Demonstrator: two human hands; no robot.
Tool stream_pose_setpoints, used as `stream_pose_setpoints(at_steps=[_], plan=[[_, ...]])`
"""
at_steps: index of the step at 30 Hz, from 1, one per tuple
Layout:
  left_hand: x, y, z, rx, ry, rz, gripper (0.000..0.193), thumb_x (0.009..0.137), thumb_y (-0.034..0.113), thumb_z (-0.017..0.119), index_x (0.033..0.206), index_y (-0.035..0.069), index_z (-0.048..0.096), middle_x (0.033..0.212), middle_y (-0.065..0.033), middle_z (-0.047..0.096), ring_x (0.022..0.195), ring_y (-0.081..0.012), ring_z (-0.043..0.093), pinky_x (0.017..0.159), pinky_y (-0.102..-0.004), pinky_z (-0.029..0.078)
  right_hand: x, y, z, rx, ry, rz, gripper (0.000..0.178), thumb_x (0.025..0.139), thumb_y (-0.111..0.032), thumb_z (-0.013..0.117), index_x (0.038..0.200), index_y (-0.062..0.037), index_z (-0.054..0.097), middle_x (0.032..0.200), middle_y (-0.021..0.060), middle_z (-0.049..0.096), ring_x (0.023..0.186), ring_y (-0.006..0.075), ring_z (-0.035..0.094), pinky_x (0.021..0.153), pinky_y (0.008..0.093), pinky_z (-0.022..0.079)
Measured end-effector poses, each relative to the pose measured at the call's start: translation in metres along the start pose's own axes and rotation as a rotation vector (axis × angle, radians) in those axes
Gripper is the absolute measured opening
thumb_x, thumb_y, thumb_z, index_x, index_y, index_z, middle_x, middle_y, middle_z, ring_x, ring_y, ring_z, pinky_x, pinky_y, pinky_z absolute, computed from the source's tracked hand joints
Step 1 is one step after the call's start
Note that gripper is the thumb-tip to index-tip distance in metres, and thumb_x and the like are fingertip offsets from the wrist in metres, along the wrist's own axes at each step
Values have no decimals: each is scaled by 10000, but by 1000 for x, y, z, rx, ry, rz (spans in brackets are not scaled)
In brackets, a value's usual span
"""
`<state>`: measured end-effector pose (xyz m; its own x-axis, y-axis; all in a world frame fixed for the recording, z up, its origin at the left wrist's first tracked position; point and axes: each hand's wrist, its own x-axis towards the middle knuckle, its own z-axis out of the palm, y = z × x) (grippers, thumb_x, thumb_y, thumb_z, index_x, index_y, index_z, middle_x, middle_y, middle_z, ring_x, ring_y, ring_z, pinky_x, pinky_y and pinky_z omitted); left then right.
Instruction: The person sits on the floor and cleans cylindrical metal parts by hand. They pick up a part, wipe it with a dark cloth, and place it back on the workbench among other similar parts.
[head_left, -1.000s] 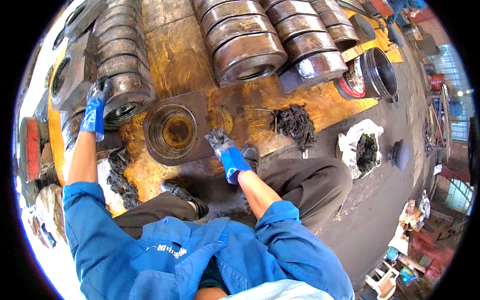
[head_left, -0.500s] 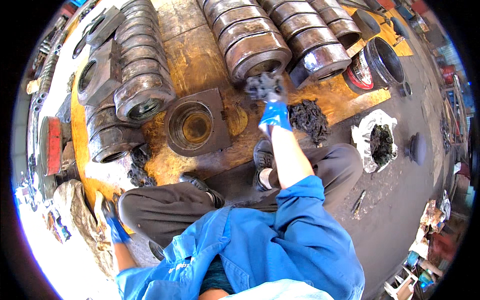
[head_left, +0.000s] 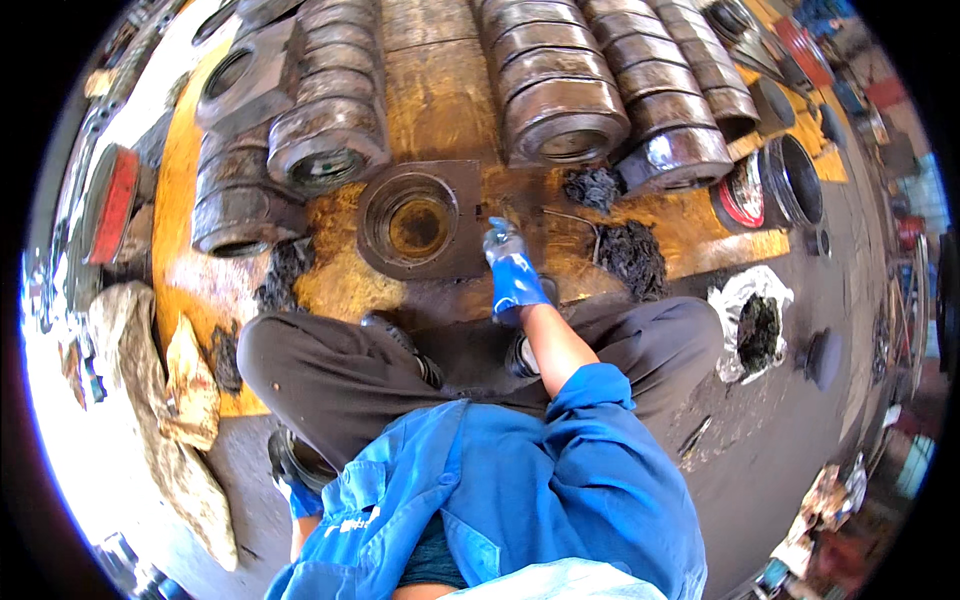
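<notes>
Head view, right hand: our right hand (head_left: 512,272), in a blue glove smeared with grease, reaches forward beside the right edge of the square steel housing (head_left: 425,220); the fingers look loosely curled, and we cannot tell whether they grip anything.
Head view, left hand: our left hand (head_left: 300,492) is low at our left side, mostly hidden behind our knee, next to a dark round part (head_left: 292,460); we cannot tell how open it is.
Head view, housing: it lies flat on the yellow-brown wooden platform (head_left: 440,90), round bore facing up, directly ahead of our knees.
Head view, surroundings: rows of heavy steel rings (head_left: 560,110) lie beyond the housing; clumps of black grease (head_left: 632,255) sit just right of our right hand; a white bag of grease (head_left: 755,320) lies on the floor farther right.
</notes>
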<state>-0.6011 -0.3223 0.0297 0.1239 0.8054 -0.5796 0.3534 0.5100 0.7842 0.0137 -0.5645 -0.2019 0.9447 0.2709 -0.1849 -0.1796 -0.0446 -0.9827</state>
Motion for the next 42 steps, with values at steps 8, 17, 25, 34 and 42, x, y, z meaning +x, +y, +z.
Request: stream_pose_setpoints(at_steps=[8, 17, 25, 34, 42], plan=[[10, 24, -37, -561, 10, -160, 399, 1000, 409, 637, 1251, 103, 686, 1130, -134, 708, 1028, -256, 671, 838, -415, 574, -112, -108, 69, -408, -630, -178, 362, 1040, -215, 631, 1349, -29, 608, 1284, 92, 644, 1227, 212, 571, 1088, 361, 440], [69, -59, -59, 664, 638, 369, 592, 915, 410, 746, 1415, 125, 608, 1250, -222, 705, 1197, -384, 654, 1035, -459, 505, -131, -103, 87, -402, -644, 222, 288, 1004, -200, 682, 1252, -59, 648, 1140, 14, 650, 1052, 158, 572, 983, 338, 474], [86, -19, 10, 543, 438, 110, 687, 894, 461, 738, 1440, 74, 582, 1276, -239, 695, 1183, -395, 667, 1021, -463, 522, -111, -102, 84, -509, -674, 132, 216, 995, -151, 674, 1202, -92, 657, 988, -66, 597, 856, 75, 513, 764, 263, 462], [216, -34, 41, 683, 402, 432, 535, 899, 409, 709, 1363, 151, 642, 1217, -166, 708, 1183, -385, 637, 975, -517, 509, -77, -97, 116, -607, -640, 475, 67, 997, -162, 627, 1033, -115, 659, 763, 17, 667, 572, 113, 541, 523, 258, 444], [295, 94, 111, 697, 406, 446, 529, 852, 361, 732, 1325, 140, 644, 1260, -201, 702, 1127, -420, 666, 993, -464, 535, -58, -116, 128, -743, -571, 673, 102, 945, -177, 616, 957, -99, 679, 724, 56, 688, 586, 149, 613, 525, 303, 477]])
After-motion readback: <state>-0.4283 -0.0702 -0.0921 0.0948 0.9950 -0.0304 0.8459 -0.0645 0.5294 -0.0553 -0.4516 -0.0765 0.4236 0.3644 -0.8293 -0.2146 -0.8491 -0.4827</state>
